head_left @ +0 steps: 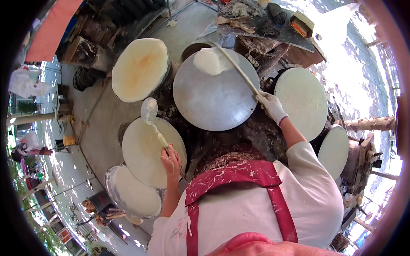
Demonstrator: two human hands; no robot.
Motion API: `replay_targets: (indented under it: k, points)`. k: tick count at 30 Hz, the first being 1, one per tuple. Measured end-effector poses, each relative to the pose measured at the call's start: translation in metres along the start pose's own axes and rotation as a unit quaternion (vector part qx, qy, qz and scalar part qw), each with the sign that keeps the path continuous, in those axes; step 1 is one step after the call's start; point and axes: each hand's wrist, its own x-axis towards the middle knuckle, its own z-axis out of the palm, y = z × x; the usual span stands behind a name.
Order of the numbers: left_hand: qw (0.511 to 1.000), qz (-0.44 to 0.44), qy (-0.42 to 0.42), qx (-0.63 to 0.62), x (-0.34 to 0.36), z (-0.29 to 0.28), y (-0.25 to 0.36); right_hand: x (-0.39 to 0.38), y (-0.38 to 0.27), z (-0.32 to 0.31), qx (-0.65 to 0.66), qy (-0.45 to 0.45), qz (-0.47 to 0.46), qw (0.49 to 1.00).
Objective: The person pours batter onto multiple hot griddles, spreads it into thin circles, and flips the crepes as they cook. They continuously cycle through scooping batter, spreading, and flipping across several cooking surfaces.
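My left hand [171,160] is closed around the handle of a batter-coated ladle [149,110]. The ladle's bowl hangs by the far edge of a round griddle [147,149] covered with a pale layer. My right hand [272,106], in a white glove, grips a long wooden batter spreader [239,70]. Its far end reaches over a bare grey griddle [209,102], at a thick puddle of white batter [210,62] near that griddle's far edge. Whether a crosspiece sits at the spreader's end cannot be made out.
A browning flatbread [141,70] covers the far-left griddle. To the right are two pale-covered griddles [301,102] [335,151]. A basin of white batter [113,181] stands at lower left. Firewood [273,57] and a cluttered table [294,36] lie beyond.
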Motion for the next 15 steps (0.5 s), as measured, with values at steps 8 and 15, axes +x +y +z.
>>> replay_targets:
  k: [8,15]
  points:
    - [0.997,-0.025,0.070,-0.011,-0.027,0.029,0.000,0.017,-0.005,0.008,-0.125,-0.129,0.025,0.983]
    - [0.992,-0.027,0.123,-0.013,-0.052,0.054,0.000,0.073,-0.002,-0.020,-0.104,-0.206,0.059,0.971]
